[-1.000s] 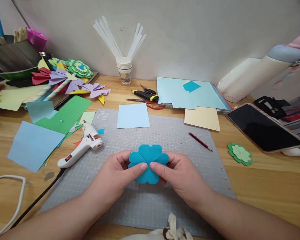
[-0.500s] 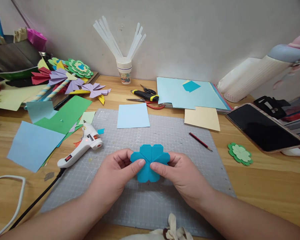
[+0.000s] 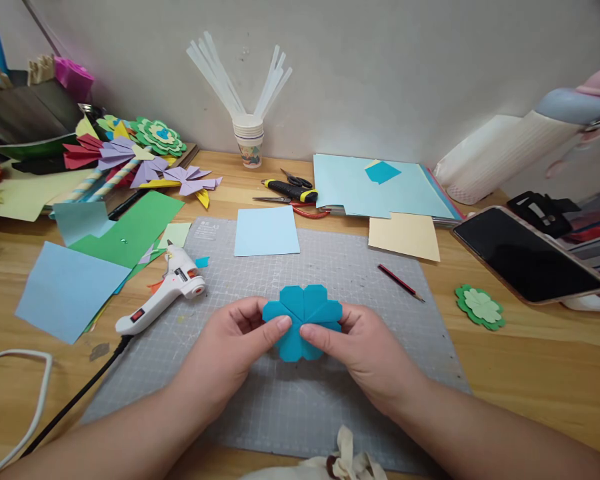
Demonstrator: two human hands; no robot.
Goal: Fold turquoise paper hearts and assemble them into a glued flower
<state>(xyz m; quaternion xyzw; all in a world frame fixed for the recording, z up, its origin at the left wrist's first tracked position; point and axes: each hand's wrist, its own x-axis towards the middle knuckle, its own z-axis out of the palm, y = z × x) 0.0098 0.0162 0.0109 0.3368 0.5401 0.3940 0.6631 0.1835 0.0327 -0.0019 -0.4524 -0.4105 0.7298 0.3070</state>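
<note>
A blue paper flower point(image 3: 305, 305) with creased, notched petals is held up over the grey cutting mat point(image 3: 260, 420). My left hand point(image 3: 240, 340) pinches its left side, thumb on top near the centre and fingers underneath. On the opposite side my right hand point(image 3: 363, 343) grips it the same way, so both thumb tips lie close together at the flower's middle. The fingers behind the paper are partly hidden. Beyond the flower, a light blue paper square point(image 3: 267, 231) lies on the mat's far edge.
Left of the mat's middle lies a white glue gun point(image 3: 155, 300) with a black cord. A pencil point(image 3: 401, 283), a green layered paper flower point(image 3: 480, 307) and a phone point(image 3: 525, 250) are to the right. Scissors and a cutter point(image 3: 290, 191) lie behind, near paper cups point(image 3: 249, 141) holding strips.
Both hands keep their pinch on the blue paper flower. It has tilted or shifted very slightly; everything else stays in place.
</note>
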